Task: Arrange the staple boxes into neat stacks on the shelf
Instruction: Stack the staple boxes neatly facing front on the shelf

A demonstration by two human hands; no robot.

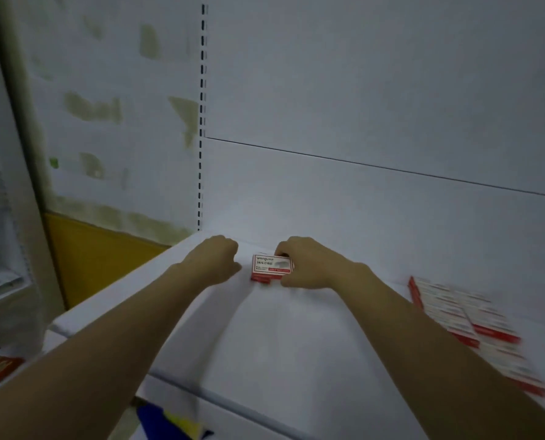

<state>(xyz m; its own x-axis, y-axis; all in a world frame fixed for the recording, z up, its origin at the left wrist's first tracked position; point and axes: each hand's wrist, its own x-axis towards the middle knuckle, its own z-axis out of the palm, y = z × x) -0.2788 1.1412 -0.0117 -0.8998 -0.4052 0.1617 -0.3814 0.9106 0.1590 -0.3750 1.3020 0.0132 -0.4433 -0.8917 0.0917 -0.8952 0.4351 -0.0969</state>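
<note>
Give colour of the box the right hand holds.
The box is white on top with red edges and dark print; head view.

A small staple box (272, 268), white on top with a red border, red sides and "24/6" printed on it, lies flat near the back of the white shelf (296, 344). The right hand (307, 265) grips its right end. Well apart, at the shelf's right side, more staple boxes (468, 322) in the same red and white lie flat, close together in blurred, uneven rows.
</note>
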